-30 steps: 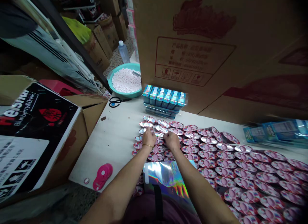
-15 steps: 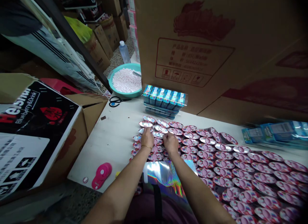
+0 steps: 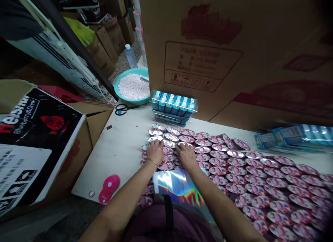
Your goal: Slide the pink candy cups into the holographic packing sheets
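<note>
Several rows of small packs with oval tops (image 3: 236, 170), red and white with a pink round centre, stand close together on the white table (image 3: 104, 155). A few at the far left end have silvery oval tops (image 3: 155, 132). My left hand (image 3: 155, 153), with a thin bracelet at the wrist, rests on the left end of the rows, fingers spread. Beside it my right hand (image 3: 186, 156) lies over neighbouring packs, fingers apart and pointing away from me. Neither hand visibly grips a pack; the fingertips partly hide the tops. Below them lies a shiny rainbow-coloured sheet (image 3: 177, 183).
Behind the rows stand blue packs in clear trays (image 3: 173, 105) and a large cardboard box (image 3: 203, 23). Scissors (image 3: 124, 109), a teal basin of white pellets (image 3: 117, 91) and a pink punch-like tool (image 3: 109, 188) are leftward. An open carton (image 3: 62, 145) adjoins the table.
Both hands, bunched over the packs before, now have their fingers spread. They have drawn slightly nearer to me. The whole view has shifted a little.
</note>
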Available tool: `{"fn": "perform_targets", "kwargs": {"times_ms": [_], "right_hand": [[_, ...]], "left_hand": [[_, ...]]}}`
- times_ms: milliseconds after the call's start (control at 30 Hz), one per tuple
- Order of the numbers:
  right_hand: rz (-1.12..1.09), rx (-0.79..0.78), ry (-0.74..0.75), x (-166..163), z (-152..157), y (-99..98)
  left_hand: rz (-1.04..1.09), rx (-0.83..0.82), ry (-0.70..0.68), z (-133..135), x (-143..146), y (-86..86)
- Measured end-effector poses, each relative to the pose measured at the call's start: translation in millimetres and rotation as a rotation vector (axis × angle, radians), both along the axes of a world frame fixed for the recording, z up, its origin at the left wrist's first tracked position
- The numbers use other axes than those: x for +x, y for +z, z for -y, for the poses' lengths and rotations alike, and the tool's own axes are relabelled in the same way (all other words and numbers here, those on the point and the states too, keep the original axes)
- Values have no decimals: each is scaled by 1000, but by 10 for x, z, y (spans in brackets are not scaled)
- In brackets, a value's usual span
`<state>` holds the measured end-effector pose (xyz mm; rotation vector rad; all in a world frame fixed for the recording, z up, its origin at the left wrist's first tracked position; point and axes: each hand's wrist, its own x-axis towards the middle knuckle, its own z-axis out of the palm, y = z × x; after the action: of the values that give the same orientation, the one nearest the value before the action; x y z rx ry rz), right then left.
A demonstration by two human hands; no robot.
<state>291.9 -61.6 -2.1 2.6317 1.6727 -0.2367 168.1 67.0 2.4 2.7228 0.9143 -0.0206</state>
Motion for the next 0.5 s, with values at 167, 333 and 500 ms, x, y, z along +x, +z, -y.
{"fn": "perform_targets", "kwargs": {"times_ms": [167, 333, 500], "right_hand": [[-332, 207, 124, -111, 401, 43], [-367, 210, 278, -649, 418, -34], [-251, 177, 344, -924, 253, -26]], "left_hand": [[-34, -298, -186, 116, -451, 85], [-175, -469, -164, 311, -686, 6], [18, -991, 97, 263, -719, -89]]}}
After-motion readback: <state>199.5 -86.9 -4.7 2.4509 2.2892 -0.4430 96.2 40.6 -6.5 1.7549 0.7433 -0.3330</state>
